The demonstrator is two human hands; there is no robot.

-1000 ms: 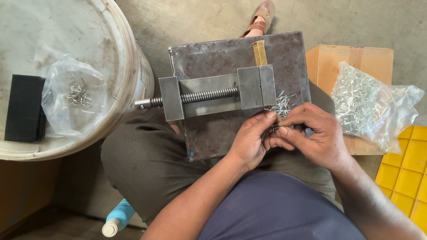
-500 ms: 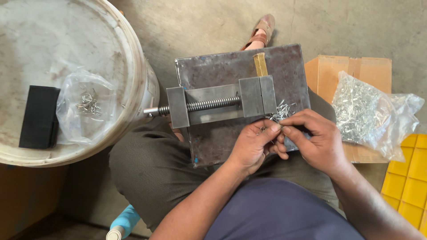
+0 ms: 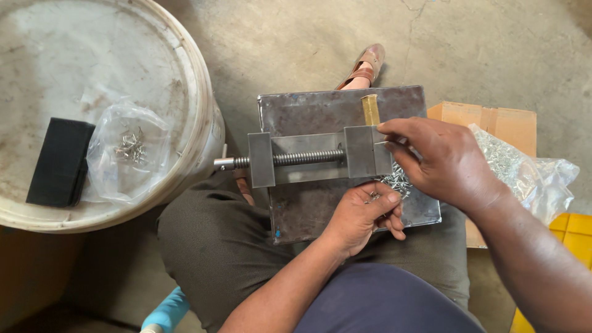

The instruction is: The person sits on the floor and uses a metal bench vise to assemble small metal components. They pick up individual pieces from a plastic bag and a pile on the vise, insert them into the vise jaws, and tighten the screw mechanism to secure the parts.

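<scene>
Black block [image 3: 60, 161]: lies flat on the white drum lid [image 3: 37, 68] at far left, untouched.
Small clear bag [image 3: 126, 161]: sits just right of the block on the same lid, with a few small metal pieces inside.
Steel plate [image 3: 308, 209]: rests across the person's lap as the work surface; it looks level, and keeping the knees steady should keep the loose parts from sliding.
Small vise [image 3: 314, 159]: lies across the plate, screw pointing left, its blocks at the right end near the brass bar [image 3: 370, 110].
Left hand [image 3: 364, 216]: curled closed at the near edge of the plate, fingers folded over a few small metal pieces, touching the loose pile.
Loose metal pieces [image 3: 398, 182]: a small heap on the plate between the two hands, just right of the vise.
Right hand [image 3: 441, 160]: closed in a pinch, thumb and forefinger gripping one thin metal pin [image 3: 383, 143] right at the vise's right-hand block.
Doing it well: judging by the pinch, the pin wants to go in straight and square to the block; a grip near its tail and a braced wrist would help.
Big clear bag [image 3: 524, 172]: full of the same pieces, on the cardboard box [image 3: 487, 117] at far right.
</scene>
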